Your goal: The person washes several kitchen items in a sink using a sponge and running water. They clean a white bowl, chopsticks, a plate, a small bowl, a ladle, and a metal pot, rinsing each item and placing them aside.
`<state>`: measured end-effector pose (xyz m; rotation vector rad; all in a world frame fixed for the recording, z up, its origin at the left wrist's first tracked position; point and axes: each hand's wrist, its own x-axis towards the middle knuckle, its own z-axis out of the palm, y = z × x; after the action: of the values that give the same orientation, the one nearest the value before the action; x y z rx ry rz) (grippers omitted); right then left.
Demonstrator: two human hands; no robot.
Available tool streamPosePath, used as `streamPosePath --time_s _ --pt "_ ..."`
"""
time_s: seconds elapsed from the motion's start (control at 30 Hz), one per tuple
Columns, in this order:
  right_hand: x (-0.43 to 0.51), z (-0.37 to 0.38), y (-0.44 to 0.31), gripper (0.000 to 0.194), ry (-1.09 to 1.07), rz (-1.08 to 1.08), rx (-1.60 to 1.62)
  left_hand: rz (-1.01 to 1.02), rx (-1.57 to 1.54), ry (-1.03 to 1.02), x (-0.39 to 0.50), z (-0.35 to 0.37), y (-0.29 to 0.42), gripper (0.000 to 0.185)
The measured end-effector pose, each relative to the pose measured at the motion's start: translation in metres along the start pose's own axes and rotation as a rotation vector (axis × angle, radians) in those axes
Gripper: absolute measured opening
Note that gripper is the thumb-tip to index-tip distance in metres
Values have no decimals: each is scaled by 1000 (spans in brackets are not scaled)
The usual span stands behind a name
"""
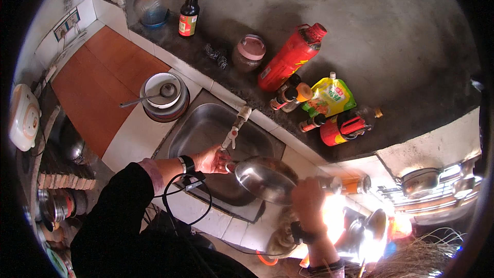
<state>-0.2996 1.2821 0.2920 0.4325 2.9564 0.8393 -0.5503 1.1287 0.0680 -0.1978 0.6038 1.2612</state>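
Note:
A round stainless-steel pan (264, 179) is tilted over the right part of the metal sink basin (193, 123). At the pan's left edge, near its small ring handle, is my left hand (214, 160), its fingers curled just under the tap (231, 137); whether they close on the handle is hard to tell. My right hand (307, 197), blurred, is at the pan's right edge, and its grip is unclear. A dark band circles each wrist. A black cable (166, 200) hangs in a loop in front of my left forearm.
Stacked bowls with a ladle (166, 90) stand left of the sink. Along the dark ledge behind are a soy sauce bottle (189, 13), a lidded jar (250, 52), a large red bottle (291, 60) and a yellow-green pouch (332, 96). A rice cooker (25, 117) sits far left.

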Motion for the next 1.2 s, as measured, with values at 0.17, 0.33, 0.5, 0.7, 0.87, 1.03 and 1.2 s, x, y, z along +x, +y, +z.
streamPosePath --time_s 0.17,0.33,0.5,0.7,0.87,1.03,1.2 --pt "-3 0 -10 16 106 26 89 9 162 82 5 -8 -5 58" --pt "20 24 -47 27 207 26 280 -262 163 -318 -17 -44 -1 53" --pt "25 57 -74 31 264 -72 306 -50 636 76 -45 -45 18 51" --pt "19 99 -97 29 66 -160 306 -45 372 17 -50 -25 30 45" --pt "30 128 -115 28 -123 -50 185 205 470 185 -32 -31 40 53" --pt "52 140 -111 35 -107 109 442 456 703 64 -11 -32 39 66" --pt "101 153 -99 43 100 487 1059 437 806 24 -4 -33 18 76"
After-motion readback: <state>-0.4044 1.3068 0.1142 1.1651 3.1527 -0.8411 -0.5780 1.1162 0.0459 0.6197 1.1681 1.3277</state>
